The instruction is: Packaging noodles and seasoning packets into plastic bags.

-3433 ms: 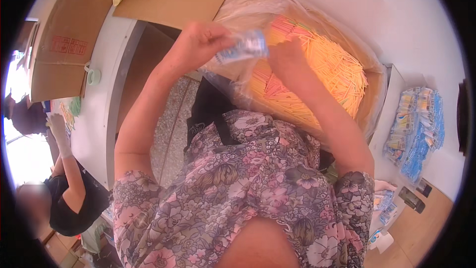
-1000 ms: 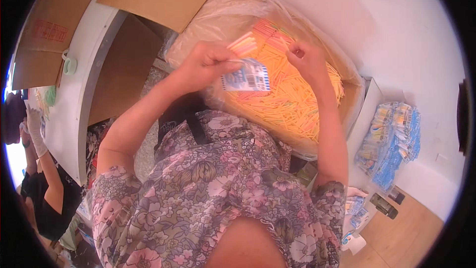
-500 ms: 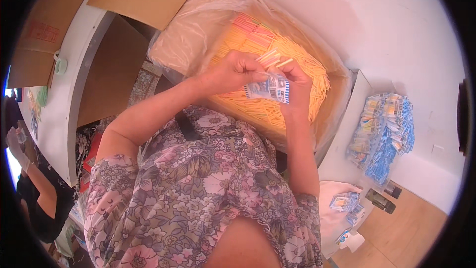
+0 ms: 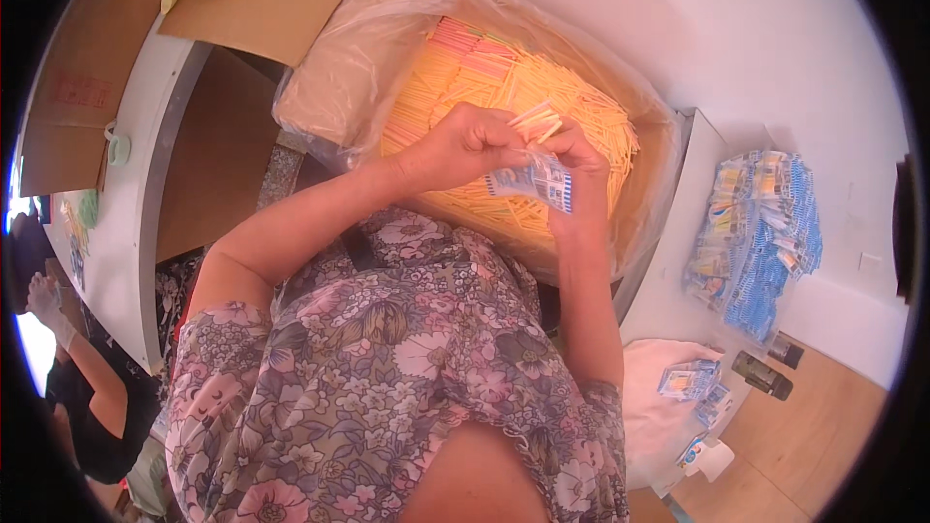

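Over the open box, both my hands are closed close together on a small clear packet [image 4: 533,180] with blue-and-white print, which hangs below my fingers. My left hand [image 4: 473,140] pinches the packet's upper edge with thumb and fingers. On its other side my right hand [image 4: 584,163] grips the packet. A few short pale yellow and pinkish sticks [image 4: 539,122] poke up between the two hands; which fingers hold them I cannot tell. Under my hands, a plastic-lined carton [image 4: 651,223] is full of thin yellow sticks [image 4: 581,102], with a pink bunch [image 4: 472,46] at its far side.
On the right, a heap of filled blue-and-clear packets [image 4: 756,232] lies on a white surface. Nearer are a few packets [image 4: 690,381] on a pink cloth [image 4: 644,416] and a dark cylinder [image 4: 761,375]. Cardboard flaps [image 4: 281,0] stand far left. A gloved co-worker's hand [image 4: 46,298] works at left.
My hands stay together on the packet, and the sticks above it have shifted slightly. The whole view has turned a little; the co-worker's hand at left has moved up slightly.
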A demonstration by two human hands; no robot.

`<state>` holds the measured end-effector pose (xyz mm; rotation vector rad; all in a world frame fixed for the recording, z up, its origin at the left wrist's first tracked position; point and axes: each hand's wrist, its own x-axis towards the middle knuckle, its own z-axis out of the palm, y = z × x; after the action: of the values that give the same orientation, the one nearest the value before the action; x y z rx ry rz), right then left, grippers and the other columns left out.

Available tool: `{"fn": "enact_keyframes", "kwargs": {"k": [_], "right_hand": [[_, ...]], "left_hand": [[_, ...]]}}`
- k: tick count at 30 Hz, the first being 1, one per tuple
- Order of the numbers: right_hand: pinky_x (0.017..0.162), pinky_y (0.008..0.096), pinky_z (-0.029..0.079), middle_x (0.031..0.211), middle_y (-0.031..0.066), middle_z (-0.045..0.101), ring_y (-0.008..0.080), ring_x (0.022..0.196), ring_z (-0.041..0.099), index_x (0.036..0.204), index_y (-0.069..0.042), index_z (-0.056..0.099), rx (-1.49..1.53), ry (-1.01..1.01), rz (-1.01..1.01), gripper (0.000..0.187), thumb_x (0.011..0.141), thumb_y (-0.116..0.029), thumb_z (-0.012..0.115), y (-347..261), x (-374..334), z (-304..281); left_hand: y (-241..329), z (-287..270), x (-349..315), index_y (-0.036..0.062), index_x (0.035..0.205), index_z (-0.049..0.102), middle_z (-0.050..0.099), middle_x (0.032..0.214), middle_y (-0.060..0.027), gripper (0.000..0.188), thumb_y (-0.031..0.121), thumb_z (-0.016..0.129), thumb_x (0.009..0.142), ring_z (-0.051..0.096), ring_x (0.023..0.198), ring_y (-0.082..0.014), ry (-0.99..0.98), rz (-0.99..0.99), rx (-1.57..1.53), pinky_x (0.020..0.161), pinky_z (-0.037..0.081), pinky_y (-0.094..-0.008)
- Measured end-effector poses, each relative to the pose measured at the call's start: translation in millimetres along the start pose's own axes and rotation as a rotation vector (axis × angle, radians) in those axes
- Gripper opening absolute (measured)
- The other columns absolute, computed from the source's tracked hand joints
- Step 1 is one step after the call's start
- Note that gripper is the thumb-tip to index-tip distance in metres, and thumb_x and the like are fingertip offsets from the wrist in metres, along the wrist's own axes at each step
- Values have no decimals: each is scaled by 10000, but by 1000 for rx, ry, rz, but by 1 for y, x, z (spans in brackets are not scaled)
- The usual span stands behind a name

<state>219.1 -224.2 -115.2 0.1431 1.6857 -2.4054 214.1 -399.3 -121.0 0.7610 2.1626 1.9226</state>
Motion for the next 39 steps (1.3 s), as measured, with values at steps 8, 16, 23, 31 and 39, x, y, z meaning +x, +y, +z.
{"fn": "enact_keyframes", "kwargs": {"k": [8, 16, 23, 31, 39], "right_hand": [[598, 209, 446, 720, -5, 573, 77, 665, 547, 776, -49, 571, -320, -52, -79, 151, 757, -90, 715, -35, -7, 13], [510, 262, 410, 580, 28, 552, 82, 552, 512, 693, -24, 580, -891, 266, -169, 192, 787, -158, 680, -42, -6, -35], [534, 329, 431, 564, 84, 573, 130, 539, 540, 756, -16, 624, -1620, -118, -205, 262, 806, -272, 654, 3, -45, -71], [462, 219, 374, 608, -28, 519, 75, 507, 494, 685, -50, 562, -185, 151, 96, 191, 825, -141, 656, -58, -41, -66], [474, 209, 383, 635, -16, 529, 48, 526, 491, 723, -55, 588, -164, 85, 116, 156, 821, -142, 671, -79, -29, -45]], "left_hand": [[0, 17, 3, 8, 820, 647, 594, 739, -126, 70, 30, 666, 756, 598, 701, -257, 2, 119, 84, 629, 465, -318], [-15, 17, 3, -7, 909, 646, 642, 824, -54, 99, 67, 625, 847, 611, 769, -140, 27, -35, -82, 692, 482, -260], [-8, 15, 9, -20, 924, 658, 637, 784, -4, 146, 109, 603, 883, 564, 722, -41, -67, -423, -468, 653, 470, -222], [5, 22, 20, -19, 900, 680, 674, 794, -39, 108, 62, 646, 839, 601, 721, -64, -56, -372, -389, 664, 494, -224], [5, 29, 29, 3, 881, 691, 679, 866, -52, 94, -13, 664, 793, 611, 801, -94, -155, -290, -430, 750, 495, -242]]}}
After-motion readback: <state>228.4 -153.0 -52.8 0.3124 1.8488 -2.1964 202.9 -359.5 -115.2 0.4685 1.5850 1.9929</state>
